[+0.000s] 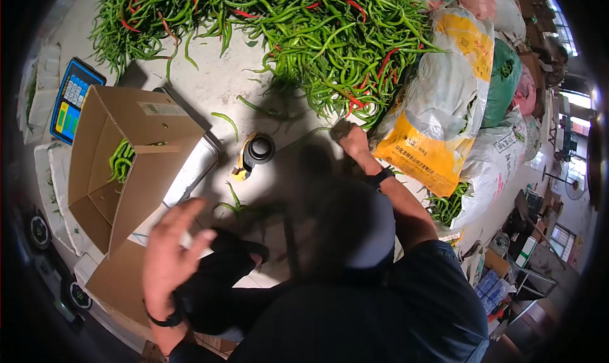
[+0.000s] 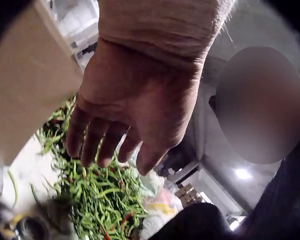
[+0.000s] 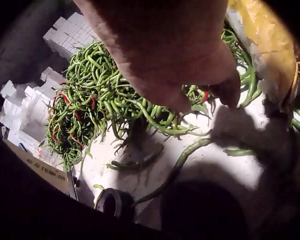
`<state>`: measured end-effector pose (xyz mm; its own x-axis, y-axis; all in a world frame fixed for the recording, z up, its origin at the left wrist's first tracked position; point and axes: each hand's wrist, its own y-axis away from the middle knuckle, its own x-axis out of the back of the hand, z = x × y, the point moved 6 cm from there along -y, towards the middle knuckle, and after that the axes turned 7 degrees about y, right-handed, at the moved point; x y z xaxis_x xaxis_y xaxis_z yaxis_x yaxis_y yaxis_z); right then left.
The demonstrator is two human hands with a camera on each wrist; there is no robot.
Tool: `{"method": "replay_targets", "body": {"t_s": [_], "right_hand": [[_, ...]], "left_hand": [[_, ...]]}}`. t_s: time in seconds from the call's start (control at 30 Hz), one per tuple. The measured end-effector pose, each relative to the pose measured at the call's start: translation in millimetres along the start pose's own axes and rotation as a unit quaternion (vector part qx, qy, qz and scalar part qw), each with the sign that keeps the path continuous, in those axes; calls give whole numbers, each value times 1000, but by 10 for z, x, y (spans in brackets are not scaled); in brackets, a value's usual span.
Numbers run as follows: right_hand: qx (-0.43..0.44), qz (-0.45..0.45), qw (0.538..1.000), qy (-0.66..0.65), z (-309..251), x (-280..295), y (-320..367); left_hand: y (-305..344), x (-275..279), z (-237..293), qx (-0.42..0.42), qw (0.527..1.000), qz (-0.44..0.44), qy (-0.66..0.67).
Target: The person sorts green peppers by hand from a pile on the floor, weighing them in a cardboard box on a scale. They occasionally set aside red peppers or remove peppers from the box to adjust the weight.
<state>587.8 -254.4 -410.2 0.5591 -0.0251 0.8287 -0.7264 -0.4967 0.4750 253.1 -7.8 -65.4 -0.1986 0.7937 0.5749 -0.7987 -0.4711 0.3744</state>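
Note:
My left hand [image 1: 171, 255] hangs beside the cardboard box [image 1: 101, 192], fingers apart and holding nothing; the left wrist view shows its palm [image 2: 145, 95] and loosely extended fingers. At the near edge of the green and red chili pile [image 1: 330, 52], close to the yellow-and-white sack [image 1: 438, 103], is my right hand [image 1: 355, 146]. Its fingers point down and look bent, and what lies between them is hidden. In the right wrist view, one long green chili [image 3: 177, 167] lies below that hand [image 3: 175, 60]. Several green chilies [image 1: 120, 160] are inside the box.
A roll of tape [image 1: 259, 149] and a few loose chilies [image 1: 226, 123] lie on the white surface. At the left, a blue scale display [image 1: 75, 100] stands behind the box. More filled sacks [image 1: 501, 147] line the right side. A dark cap [image 1: 365, 226] shows low in the head view.

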Motion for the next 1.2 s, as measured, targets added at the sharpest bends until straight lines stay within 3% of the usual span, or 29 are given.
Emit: {"method": "replay_targets", "body": {"t_s": [0.13,0.17,0.23,0.27,0.3,0.4,0.43,0.5,0.53,0.57,0.63,0.7,0.77,0.9,0.93,1.03,1.2], "right_hand": [[-69,78,995,-4,326,93,-83],[-74,80,994,-3,361,124,-126],[-243,-12,963,-118,616,42,-163],[-255,30,963,-84,678,-5,-235],[-253,29,963,-83,746,-90,-280],[-49,216,975,-24,420,153,-337],[-49,215,975,-23,350,180,-367],[56,280,957,51,4,404,-413],[84,262,958,86,-16,371,-520],[84,263,957,87,26,314,-632],[78,248,940,223,11,171,-787],[65,261,937,223,25,107,-813],[105,233,956,144,-53,80,-709],[91,184,978,20,-49,-24,-328],[3,145,989,-39,72,-51,-301],[-82,127,986,-73,243,-26,-197],[-101,131,983,-81,461,-184,-288]], "left_hand": [[-107,-857,-277,-10,986,-147,77],[-75,-1039,-427,34,982,-174,66],[-15,-1237,-541,-4,974,-224,-37],[-4,-1244,-517,-18,965,-255,-58],[-21,-1216,-508,-16,965,-254,-58],[-126,-1118,-510,14,974,-227,5],[-158,-1040,-526,18,982,-190,7],[-198,-926,-545,22,988,-151,7],[-200,-882,-558,33,990,-139,8],[-207,-855,-582,44,991,-127,8],[-198,-875,-603,35,992,-121,4],[-193,-914,-578,27,990,-138,1],[-189,-934,-539,34,988,-149,-6],[-179,-983,-550,30,987,-157,-10],[-184,-993,-549,28,987,-159,-13],[-198,-1033,-524,21,985,-168,-16],[-165,-1163,-593,52,984,-162,47]]}}
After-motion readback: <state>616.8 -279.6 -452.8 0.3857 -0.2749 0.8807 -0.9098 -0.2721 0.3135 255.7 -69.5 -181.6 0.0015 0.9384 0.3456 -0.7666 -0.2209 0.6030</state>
